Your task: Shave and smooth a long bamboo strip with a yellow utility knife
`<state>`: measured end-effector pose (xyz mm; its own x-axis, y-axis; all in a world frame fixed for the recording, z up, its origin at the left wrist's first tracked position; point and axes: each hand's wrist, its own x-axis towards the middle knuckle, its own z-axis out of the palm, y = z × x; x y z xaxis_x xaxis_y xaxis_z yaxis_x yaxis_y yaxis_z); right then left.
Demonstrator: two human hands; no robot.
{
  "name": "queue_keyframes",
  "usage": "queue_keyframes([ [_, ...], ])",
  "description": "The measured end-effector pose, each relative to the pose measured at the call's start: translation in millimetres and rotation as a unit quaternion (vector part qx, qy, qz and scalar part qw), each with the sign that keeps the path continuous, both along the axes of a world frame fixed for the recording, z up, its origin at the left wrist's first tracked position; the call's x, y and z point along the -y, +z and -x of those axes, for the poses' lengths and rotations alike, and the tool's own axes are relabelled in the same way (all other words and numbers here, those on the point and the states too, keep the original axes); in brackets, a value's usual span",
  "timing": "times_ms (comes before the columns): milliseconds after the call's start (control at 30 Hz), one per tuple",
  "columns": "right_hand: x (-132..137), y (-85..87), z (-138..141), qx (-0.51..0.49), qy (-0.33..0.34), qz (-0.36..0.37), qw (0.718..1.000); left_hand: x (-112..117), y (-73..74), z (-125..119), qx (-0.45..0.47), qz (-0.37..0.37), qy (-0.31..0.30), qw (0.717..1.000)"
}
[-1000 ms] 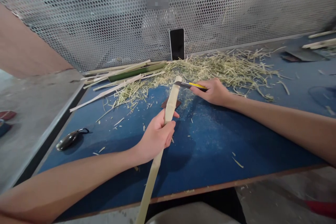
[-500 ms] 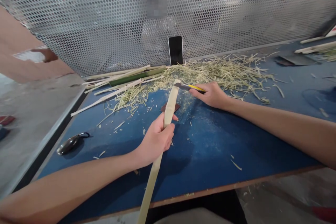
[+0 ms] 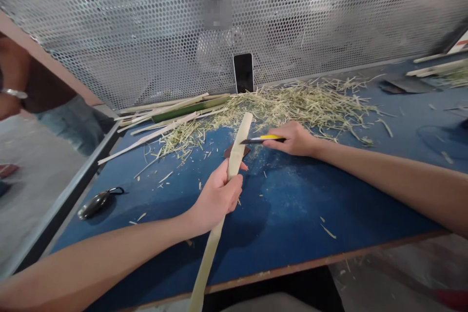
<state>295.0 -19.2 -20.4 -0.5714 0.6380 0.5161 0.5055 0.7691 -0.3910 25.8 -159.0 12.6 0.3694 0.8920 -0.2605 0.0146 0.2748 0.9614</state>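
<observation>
My left hand [image 3: 217,197] is wrapped round a long pale bamboo strip [image 3: 239,140] that slants from the table's near edge up toward the shavings. My right hand [image 3: 294,137] grips a yellow-and-black utility knife [image 3: 261,139], and its blade meets the strip's right edge a little below the strip's far end. A small dark brown pad [image 3: 229,151] lies on the blue table [image 3: 300,200] under the strip.
A heap of bamboo shavings [image 3: 292,102] spreads across the back of the table. Several bamboo strips [image 3: 171,107] lie at the back left. A phone [image 3: 243,72] leans against the perforated metal panel. A dark key fob [image 3: 95,201] lies near the left edge. Another person [image 3: 22,90] stands at the far left.
My right hand has drawn the knife down the strip's edge toward me, from its far tip to a little lower. A person has come into view at the left.
</observation>
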Motion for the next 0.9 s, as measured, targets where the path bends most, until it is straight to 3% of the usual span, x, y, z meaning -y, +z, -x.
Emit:
queue_keyframes([
  [67, -0.3, 0.2, 0.5, 0.006, -0.013, 0.009, 1.0, 0.3, -0.2, 0.2, -0.004, 0.002, 0.008, 1.0],
  [200, -2.1, -0.1, 0.8, -0.038, -0.108, 0.003, 0.993, 0.2, 0.0, -0.3, -0.01, 0.002, 0.017, 1.0],
  [367, -1.8, -1.3, 1.2, -0.002, -0.02, 0.012, 1.0, -1.4, -1.0, -0.1, -0.021, -0.003, 0.015, 1.0],
  [533, -2.1, 0.5, 3.1, -0.036, -0.128, 0.012, 0.991, -2.1, -2.3, 0.8, -0.019, -0.011, 0.019, 1.0],
  [600, -1.3, 0.5, 2.3, -0.044, -0.11, -0.004, 0.993, -1.7, -1.7, 0.8, -0.023, -0.013, 0.014, 1.0],
  [733, -1.5, -0.6, 1.8, 0.004, -0.007, 0.007, 1.0, -1.3, -0.3, 0.6, -0.03, -0.019, 0.011, 0.999],
  [900, -5.5, -1.4, 2.8, -0.043, -0.129, 0.011, 0.991, -1.5, -1.5, 0.7, -0.025, -0.015, 0.012, 0.999],
])
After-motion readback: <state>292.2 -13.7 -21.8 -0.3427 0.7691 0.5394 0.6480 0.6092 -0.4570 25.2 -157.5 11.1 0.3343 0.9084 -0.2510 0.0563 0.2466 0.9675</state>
